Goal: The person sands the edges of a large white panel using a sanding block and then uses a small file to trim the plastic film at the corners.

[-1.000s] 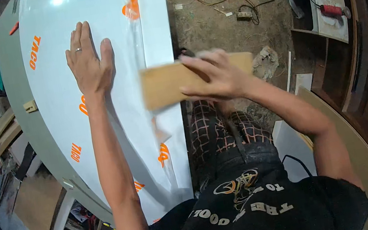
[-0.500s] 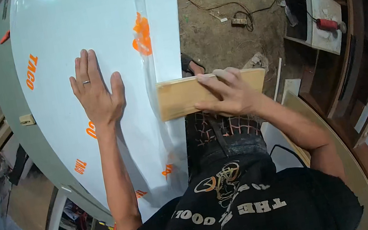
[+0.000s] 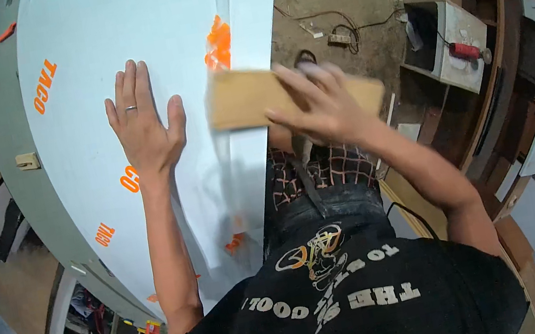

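Observation:
A large white sheet (image 3: 205,178) with orange printing on its surface lies before me on a grey-green tabletop (image 3: 8,134). My left hand (image 3: 146,120) rests flat on it, fingers stretched out and thumb apart, a ring on one finger. In my right hand (image 3: 324,103) is a flat wooden block (image 3: 241,98), gripped along its length. The block's left end lies over the sheet near its right edge, across a strip with a scuffed orange patch (image 3: 217,43). Its right end juts out past the sheet. Motion blurs the block and the right fingers slightly.
An orange-red tool (image 3: 7,31) and a small wooden piece (image 3: 27,162) lie on the tabletop at left. At right stand a white box (image 3: 457,47) with a red cylindrical tool (image 3: 465,51) and brown wooden shelving (image 3: 511,109). A cord with a socket block (image 3: 339,39) crosses the floor.
The wooden block in my right hand has moved farther up along the sheet's edge and tilted, its right end lower. My left hand stays flat on the sheet. The view has shifted slightly.

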Tool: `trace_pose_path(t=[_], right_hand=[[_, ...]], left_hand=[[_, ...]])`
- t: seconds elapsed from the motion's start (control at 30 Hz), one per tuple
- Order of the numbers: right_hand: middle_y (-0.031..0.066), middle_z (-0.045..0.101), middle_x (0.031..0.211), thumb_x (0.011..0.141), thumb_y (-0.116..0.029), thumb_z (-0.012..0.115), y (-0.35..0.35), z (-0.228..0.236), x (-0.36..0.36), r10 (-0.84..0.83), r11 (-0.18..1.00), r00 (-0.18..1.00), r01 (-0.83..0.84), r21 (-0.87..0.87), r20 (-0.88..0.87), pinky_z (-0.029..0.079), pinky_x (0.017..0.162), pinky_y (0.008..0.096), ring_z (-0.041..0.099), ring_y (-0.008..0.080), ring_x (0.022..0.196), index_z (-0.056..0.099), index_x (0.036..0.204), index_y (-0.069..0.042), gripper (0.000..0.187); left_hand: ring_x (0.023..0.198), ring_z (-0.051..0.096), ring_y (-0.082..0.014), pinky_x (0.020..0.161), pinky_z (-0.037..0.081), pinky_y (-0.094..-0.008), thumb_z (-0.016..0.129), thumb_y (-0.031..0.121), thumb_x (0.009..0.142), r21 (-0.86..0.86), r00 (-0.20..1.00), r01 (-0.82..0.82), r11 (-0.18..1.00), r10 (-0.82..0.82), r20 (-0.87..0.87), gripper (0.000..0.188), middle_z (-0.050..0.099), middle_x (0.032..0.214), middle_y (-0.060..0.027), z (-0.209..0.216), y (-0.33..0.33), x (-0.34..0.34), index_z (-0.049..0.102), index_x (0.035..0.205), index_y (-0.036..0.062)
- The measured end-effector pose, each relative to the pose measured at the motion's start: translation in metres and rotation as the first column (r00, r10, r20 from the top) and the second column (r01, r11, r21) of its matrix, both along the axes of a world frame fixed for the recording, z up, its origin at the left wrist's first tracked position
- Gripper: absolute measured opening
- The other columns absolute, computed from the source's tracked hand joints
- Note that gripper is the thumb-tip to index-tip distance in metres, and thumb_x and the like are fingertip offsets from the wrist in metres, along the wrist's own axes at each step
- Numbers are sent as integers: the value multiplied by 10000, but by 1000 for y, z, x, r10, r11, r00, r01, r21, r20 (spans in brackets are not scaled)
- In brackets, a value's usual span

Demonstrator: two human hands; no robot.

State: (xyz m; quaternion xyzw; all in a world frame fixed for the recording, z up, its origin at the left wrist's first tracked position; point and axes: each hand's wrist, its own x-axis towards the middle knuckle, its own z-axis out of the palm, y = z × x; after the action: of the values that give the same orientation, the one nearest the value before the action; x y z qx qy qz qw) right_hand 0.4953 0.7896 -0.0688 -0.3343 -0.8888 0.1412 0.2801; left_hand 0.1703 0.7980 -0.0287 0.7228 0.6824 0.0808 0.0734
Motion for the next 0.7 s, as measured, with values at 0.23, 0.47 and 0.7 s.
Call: trace_pose_path(t=[0.23, 0.47, 0.7], right_hand=[[374, 545, 1442, 1008, -270, 673, 175, 17, -62, -127, 978, 982, 147, 149, -138, 548, 926, 490, 655, 411, 1087, 705, 1289, -193, 293], [124, 576, 1465, 845, -301, 807, 16, 9, 4, 94, 995, 990, -92, -32, 102, 457, 945, 458, 598, 318, 1090, 630, 1386, -441, 586], [380, 548, 1430, 1000, -310, 688, 214, 26, -77, -66, 975, 979, 104, 194, -194, 504, 1001, 510, 645, 421, 1103, 692, 1332, -192, 353]], left_hand=[[1556, 319, -306, 1266, 172, -589, 620, 355, 949, 26, 1000, 9, 1000, -9, 8, 708, 408, 1654, -99, -5, -6, -2, 432, 1586, 111], [1571, 285, -312, 1276, 154, -570, 603, 374, 957, -20, 1000, 12, 1000, -12, -13, 738, 375, 1672, -108, 7, -2, -2, 389, 1610, 106], [1528, 343, -320, 1257, 195, -560, 635, 323, 938, 16, 999, 35, 999, -35, -4, 725, 431, 1620, -132, 0, 0, -2, 419, 1588, 85]])
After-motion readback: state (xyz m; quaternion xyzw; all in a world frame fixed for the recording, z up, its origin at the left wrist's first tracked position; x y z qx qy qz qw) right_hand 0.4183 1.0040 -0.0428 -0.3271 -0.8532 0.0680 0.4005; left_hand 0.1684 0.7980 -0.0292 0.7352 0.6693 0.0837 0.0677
